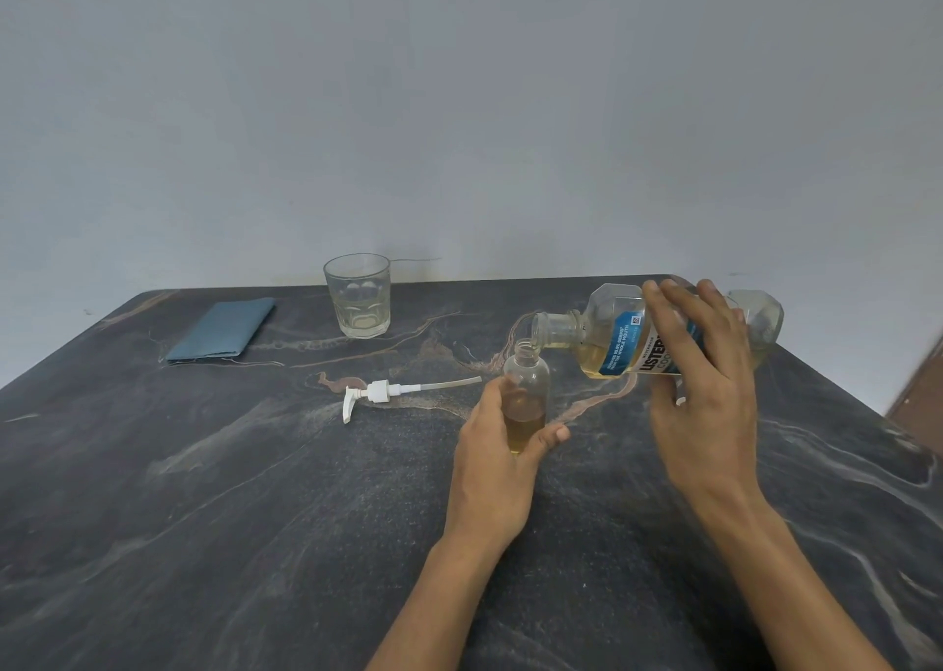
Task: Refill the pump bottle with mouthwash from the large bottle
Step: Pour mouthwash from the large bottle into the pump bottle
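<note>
pump bottle (525, 395): clear, uncapped, upright on table (204, 492), right of centre; yellow liquid in its lower part.
left hand (497, 466): fingers and thumb curled round the pump bottle's lower half.
large bottle (612, 336): tipped on its side above the table, open mouth at the pump bottle's neck, yellow liquid low inside.
right hand (706, 389): fingers wrapped over the large bottle's labelled middle.
pump (380, 392): white, lying flat left of the pump bottle, apart from it.
glass (358, 295): upright, far edge.
cloth (222, 331): blue, folded, left of glass.
</note>
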`<move>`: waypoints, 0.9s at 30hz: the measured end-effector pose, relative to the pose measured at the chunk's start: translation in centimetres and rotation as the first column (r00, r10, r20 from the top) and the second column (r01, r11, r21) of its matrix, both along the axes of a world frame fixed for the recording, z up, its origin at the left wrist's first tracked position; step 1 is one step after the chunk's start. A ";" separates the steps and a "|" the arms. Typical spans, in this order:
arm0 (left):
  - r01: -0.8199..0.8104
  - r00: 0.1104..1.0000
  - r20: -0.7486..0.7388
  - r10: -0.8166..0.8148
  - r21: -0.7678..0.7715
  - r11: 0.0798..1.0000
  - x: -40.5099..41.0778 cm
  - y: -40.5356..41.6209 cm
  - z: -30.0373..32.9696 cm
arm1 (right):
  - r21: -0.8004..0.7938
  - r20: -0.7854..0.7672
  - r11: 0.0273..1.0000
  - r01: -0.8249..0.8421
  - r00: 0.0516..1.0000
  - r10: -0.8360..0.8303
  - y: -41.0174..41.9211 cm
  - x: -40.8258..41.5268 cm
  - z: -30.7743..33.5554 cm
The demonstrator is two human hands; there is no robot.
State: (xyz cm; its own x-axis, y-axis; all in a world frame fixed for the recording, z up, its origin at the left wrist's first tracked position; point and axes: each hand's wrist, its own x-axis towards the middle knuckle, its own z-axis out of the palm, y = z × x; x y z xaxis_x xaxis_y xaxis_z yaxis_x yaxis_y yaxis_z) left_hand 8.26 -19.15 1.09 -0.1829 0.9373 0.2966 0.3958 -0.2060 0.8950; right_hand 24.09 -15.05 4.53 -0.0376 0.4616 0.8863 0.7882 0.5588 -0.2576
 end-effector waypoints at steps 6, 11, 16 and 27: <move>-0.001 1.000 -0.008 0.001 -0.005 1.000 0.0 0.0 0.0 | -0.001 0.005 1.000 0.007 1.000 -0.007 -0.1 0.0 0.1; 0.004 1.000 -0.007 -0.004 -0.012 1.000 0.0 0.0 0.1 | 0.000 0.008 1.000 0.007 1.000 -0.007 0.0 0.0 0.1; 0.013 1.000 -0.016 -0.013 0.000 1.000 -0.1 -0.1 0.2 | -0.003 0.008 1.000 0.007 1.000 -0.007 -0.1 0.1 0.1; 0.013 1.000 0.005 -0.013 0.002 1.000 -0.1 0.0 0.0 | 0.004 0.005 1.000 -0.002 1.000 0.002 -0.1 0.0 0.1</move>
State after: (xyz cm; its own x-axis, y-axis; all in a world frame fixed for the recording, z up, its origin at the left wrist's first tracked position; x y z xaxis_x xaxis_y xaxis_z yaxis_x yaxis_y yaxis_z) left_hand 8.17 -19.19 1.14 -0.1719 0.9391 0.2975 0.3887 -0.2128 0.8964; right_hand 24.09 -15.11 4.65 -0.0427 0.4584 0.8877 0.7883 0.5613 -0.2519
